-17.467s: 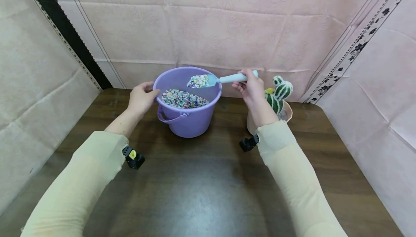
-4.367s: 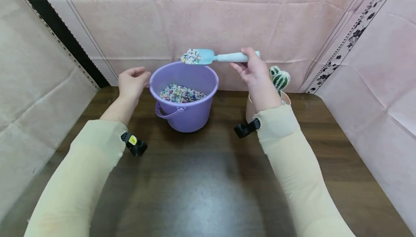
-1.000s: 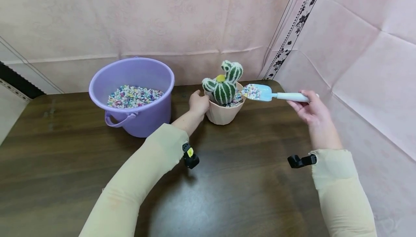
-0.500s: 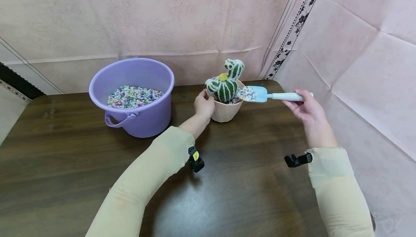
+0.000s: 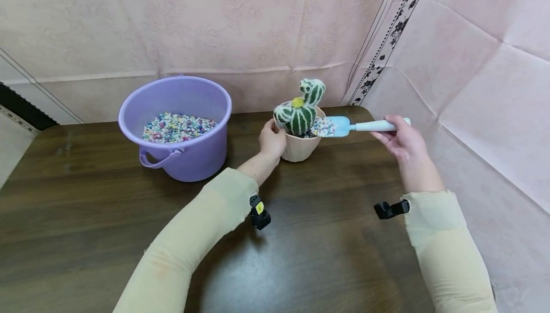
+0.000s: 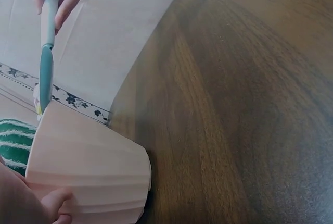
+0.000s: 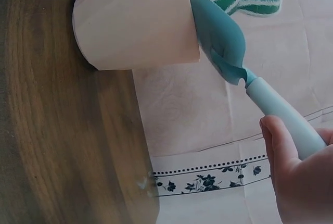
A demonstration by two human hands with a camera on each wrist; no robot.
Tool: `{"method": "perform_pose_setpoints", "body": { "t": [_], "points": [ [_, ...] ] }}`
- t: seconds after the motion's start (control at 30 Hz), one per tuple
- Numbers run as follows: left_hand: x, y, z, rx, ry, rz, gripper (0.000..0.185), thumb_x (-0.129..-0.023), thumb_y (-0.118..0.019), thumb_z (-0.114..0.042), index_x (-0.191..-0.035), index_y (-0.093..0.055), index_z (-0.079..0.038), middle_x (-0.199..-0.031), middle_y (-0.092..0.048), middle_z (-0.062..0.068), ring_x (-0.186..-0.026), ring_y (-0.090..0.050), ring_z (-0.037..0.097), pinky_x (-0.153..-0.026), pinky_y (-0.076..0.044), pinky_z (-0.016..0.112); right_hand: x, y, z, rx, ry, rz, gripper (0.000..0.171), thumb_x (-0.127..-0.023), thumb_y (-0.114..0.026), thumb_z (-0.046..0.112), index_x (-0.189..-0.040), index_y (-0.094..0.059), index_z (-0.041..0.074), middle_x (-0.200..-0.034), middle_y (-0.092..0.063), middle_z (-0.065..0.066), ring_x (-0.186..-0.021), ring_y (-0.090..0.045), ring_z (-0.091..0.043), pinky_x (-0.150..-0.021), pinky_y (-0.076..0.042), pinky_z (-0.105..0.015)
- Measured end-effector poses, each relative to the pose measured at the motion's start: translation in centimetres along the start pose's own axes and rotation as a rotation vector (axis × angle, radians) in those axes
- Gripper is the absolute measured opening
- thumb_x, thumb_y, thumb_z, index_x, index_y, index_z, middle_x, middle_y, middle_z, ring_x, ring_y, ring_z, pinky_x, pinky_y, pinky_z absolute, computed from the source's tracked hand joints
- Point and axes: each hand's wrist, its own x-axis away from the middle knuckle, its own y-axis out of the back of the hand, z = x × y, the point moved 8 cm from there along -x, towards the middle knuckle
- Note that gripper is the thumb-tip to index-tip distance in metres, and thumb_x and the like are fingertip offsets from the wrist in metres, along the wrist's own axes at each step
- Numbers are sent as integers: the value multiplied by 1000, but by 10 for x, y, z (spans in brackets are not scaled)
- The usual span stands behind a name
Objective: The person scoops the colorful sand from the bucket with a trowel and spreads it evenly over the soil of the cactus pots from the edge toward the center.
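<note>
A small cream flowerpot (image 5: 299, 149) holds a knitted-looking green cactus (image 5: 301, 119) with white stripes and a yellow flower. My left hand (image 5: 272, 140) grips the pot's left rim, with the thumb (image 6: 56, 201) against the outer wall in the left wrist view. From the right, my right hand (image 5: 404, 136) holds a light blue hand trowel (image 5: 341, 126) by its handle. Small multicoloured pebbles (image 5: 323, 127) lie on the blade, whose tip reaches over the pot's right rim beside the cactus. In the right wrist view the blade's underside is right at the rim.
A purple bucket (image 5: 195, 158) with multicoloured pebbles (image 5: 178, 128) inside stands left of the pot, its handle hanging at the front. The brown wooden table (image 5: 318, 236) meets pale cloth walls (image 5: 240, 22) at the back and right.
Earlier the loaded trowel was over the bucket and my left hand at the bucket's rim. The view has since turned right. Over the last second the trowel moved left over the pot, which shifted slightly right.
</note>
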Motion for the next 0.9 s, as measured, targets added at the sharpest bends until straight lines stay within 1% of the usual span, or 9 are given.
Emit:
{"method": "perform_pose_setpoints", "body": {
  "t": [0.1,0.2,0.3,0.43,0.67,0.77,0.9],
  "points": [
    [-1,0,0,8,5,1,46,-98,-43,-12,-143,-36,-10,-142,-44,7,-132,-39,17,-111,-37,29,1,-5,2,42,45,-17,7,-88,-58,0,-86,-52,1,-72,-64,-15,-66,-69,-27,-62,-61,-40],
    [-1,0,1,17,13,5,46,-97,-44,-12,-142,-36,-9,-141,-44,7,-132,-39,17,-111,-37,30,3,-10,5,82,78,-26,7,-88,-59,0,-83,-54,0,-71,-63,-13,-65,-68,-25,-61,-61,-38],
    [-1,0,1,16,15,6,45,-97,-45,-12,-142,-37,-9,-140,-45,8,-130,-40,18,-110,-38,30,3,-13,6,104,87,-30,9,-88,-58,0,-80,-55,0,-70,-63,-12,-65,-68,-24,-61,-61,-38],
    [-1,0,1,14,15,7,45,-97,-45,-12,-141,-38,-9,-139,-46,8,-130,-41,18,-109,-39,29,4,-13,6,111,90,-50,7,-88,-59,1,-82,-55,1,-70,-62,-12,-64,-68,-24,-60,-61,-37],
    [-2,0,1,16,14,5,45,-97,-46,-12,-141,-38,-9,-137,-47,8,-128,-42,18,-109,-39,29,9,-17,11,204,149,-91,8,-87,-61,2,-86,-53,2,-71,-63,-8,-64,-69,-21,-69,-60,-34],
    [-2,0,1,16,19,5,45,-96,-46,-12,-141,-38,-9,-137,-47,8,-128,-43,18,-109,-39,28,10,-18,11,214,155,-96,11,-86,-63,2,-86,-52,3,-70,-63,-9,-64,-70,-21,-68,-60,-33],
    [-1,0,1,19,24,11,45,-96,-45,-11,-141,-37,-9,-138,-47,8,-129,-42,17,-109,-39,28,13,-21,11,229,161,-105,10,-86,-63,3,-85,-53,2,-69,-63,-8,-63,-69,-20,-66,-60,-32]
  ]
}}
